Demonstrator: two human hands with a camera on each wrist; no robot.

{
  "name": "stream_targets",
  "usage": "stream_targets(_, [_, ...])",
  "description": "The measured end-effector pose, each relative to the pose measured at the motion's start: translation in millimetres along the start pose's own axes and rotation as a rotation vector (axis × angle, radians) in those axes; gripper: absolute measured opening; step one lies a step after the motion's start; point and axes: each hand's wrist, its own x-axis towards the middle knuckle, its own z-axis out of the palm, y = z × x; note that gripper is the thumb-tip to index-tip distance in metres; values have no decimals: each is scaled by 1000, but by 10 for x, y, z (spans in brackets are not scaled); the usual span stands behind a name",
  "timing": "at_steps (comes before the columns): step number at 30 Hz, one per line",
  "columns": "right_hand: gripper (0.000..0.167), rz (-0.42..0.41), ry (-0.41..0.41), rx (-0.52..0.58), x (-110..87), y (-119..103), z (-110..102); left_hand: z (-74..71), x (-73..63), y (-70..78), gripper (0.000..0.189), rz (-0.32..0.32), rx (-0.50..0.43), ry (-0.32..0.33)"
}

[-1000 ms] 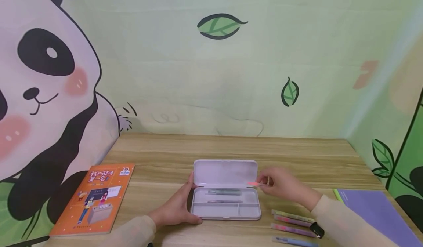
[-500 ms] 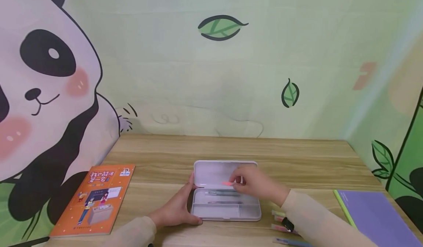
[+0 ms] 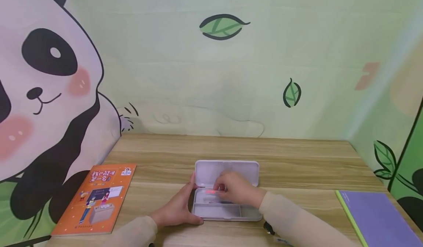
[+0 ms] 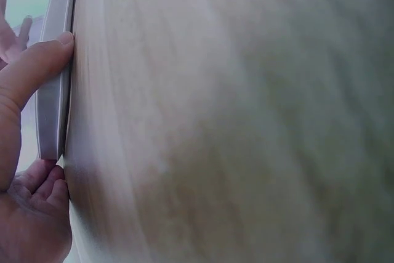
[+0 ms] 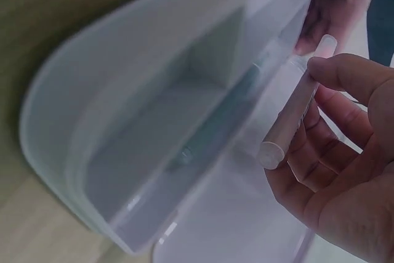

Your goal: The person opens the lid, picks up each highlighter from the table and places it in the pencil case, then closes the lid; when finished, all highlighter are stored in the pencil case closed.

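A white pencil case (image 3: 216, 211) lies on the wooden table with its lid raised at the back. My left hand (image 3: 176, 208) grips its left end; in the left wrist view the thumb (image 4: 46, 60) presses the case's front side while fingers curl at its end. Over the rear compartment, my right hand (image 3: 239, 190) pinches a pink highlighter (image 5: 286, 118) between thumb and fingers. In the head view only the highlighter's pink end shows left of the fingertips. Below it, a teal pen (image 5: 215, 121) lies inside the case, mostly covered by the right hand in the head view.
An orange book (image 3: 96, 199) lies at the left of the table, a purple notebook (image 3: 380, 217) at the right. One blue pen (image 3: 283, 242) peeks out beside the right sleeve, which covers the spot of the other pens. A panda-painted wall (image 3: 165, 74) stands behind.
My right hand has carried the highlighter leftward from the case's right side to over its rear compartment. The sleeve now hides the loose pens. My left hand has stayed on the case.
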Motion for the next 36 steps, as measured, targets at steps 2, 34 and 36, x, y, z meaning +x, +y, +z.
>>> stream_targets(2, [5, -6, 7, 4, -1, 6, 38, 3, 3, 5, 142, -7, 1, -1])
stream_targets(34, [18, 1, 150, 183, -361, 297, -4, 14, 2, -3, 144, -30, -8, -14])
stream_targets(36, [19, 7, 157, 220, -403, 317, -33, 15, 3, -6, 144, -30, -8, -12])
